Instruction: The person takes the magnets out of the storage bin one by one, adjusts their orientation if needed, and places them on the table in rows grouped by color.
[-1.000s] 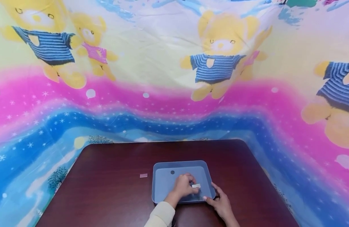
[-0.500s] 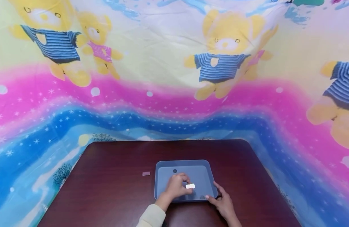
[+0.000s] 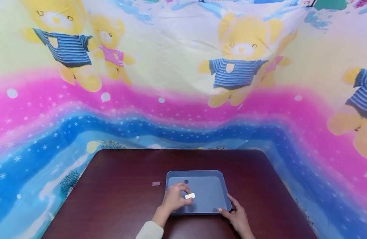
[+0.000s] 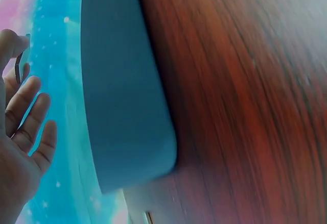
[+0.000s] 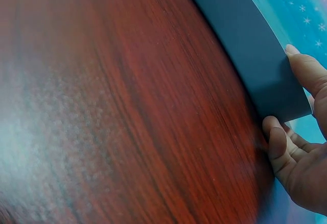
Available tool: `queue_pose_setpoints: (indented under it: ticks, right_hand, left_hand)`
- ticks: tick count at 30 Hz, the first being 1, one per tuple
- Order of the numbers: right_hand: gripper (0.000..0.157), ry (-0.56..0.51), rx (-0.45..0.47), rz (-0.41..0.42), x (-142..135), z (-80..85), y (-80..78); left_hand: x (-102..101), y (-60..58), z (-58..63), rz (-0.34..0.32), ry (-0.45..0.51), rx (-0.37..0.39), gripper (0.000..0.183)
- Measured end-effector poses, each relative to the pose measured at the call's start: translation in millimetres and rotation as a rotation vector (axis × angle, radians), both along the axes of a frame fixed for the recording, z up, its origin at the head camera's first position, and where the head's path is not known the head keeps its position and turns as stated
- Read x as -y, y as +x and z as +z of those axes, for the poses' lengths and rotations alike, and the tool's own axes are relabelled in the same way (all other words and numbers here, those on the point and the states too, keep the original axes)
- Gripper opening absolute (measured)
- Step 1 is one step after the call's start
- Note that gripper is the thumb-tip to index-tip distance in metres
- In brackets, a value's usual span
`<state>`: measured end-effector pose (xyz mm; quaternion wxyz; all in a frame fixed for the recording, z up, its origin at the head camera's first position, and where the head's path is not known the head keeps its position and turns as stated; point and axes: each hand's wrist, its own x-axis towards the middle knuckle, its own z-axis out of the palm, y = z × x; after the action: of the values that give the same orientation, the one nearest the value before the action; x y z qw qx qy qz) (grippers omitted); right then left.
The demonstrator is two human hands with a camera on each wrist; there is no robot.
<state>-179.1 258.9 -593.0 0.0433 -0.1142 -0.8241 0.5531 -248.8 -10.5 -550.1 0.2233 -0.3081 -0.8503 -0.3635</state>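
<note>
My left hand (image 3: 173, 198) is over the left part of a blue-grey tray (image 3: 213, 173) and pinches a small, thin, shiny rectangular piece (image 3: 190, 196) between thumb and finger. In the left wrist view that thin piece (image 4: 19, 67) shows nearly edge-on, and the other fingers are spread apart. At the tray's near right corner, my right hand (image 3: 238, 217) grips the wall, its thumb at the rim and its fingers round the outside. Inside the tray lie a dark round disc (image 3: 186, 181) near the far left and a greyer disc (image 3: 215, 209) beside the right thumb.
A small pinkish rectangular piece (image 3: 156, 183) lies on the dark wood table (image 3: 120, 199), left of the tray. Behind the table and along its sides hangs a cloth (image 3: 177, 66) printed with bears.
My left hand has moved left across the tray, carrying the shiny rectangular piece. The grey disc by the right thumb now shows more fully. The right hand keeps its grip on the tray corner.
</note>
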Motion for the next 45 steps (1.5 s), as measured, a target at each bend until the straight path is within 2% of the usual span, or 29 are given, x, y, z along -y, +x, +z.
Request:
queue_pose_setpoints:
  ticks: [9, 16, 26, 33, 38, 45]
  right_hand:
    - [0.08, -0.003, -0.008, -0.012, 0.2, 0.3, -0.2]
    - [0.08, 0.017, 0.026, 0.001, 1.2, 1.5, -1.5]
    - [0.08, 0.002, 0.022, -0.009, 0.7, -0.7, -1.9]
    - [0.081, -0.002, 0.023, -0.003, 1.1, 0.7, -2.9]
    - [0.081, -0.004, 0.032, 0.003, 0.7, 2.1, -2.8]
    - [0.079, -0.022, 0.015, 0.003, 1.2, 0.5, -1.4]
  left_hand:
    - [30.1, -0.1, 5.7, 0.065, -0.037, 0.011, 0.019]
    - [53.3, 0.5, 7.5, 0.111, -0.035, 0.025, 0.02]
    - [79.5, -1.9, 1.7, 0.146, -0.018, 0.0, 0.021]
    - [102.8, -4.2, 3.1, 0.174, -0.004, 0.055, 0.021]
    - [119.6, -4.2, 3.3, 0.219, 0.026, 0.029, 0.022]
    - [138.7, -2.2, -3.2, 0.277, 0.05, 0.0, 0.023]
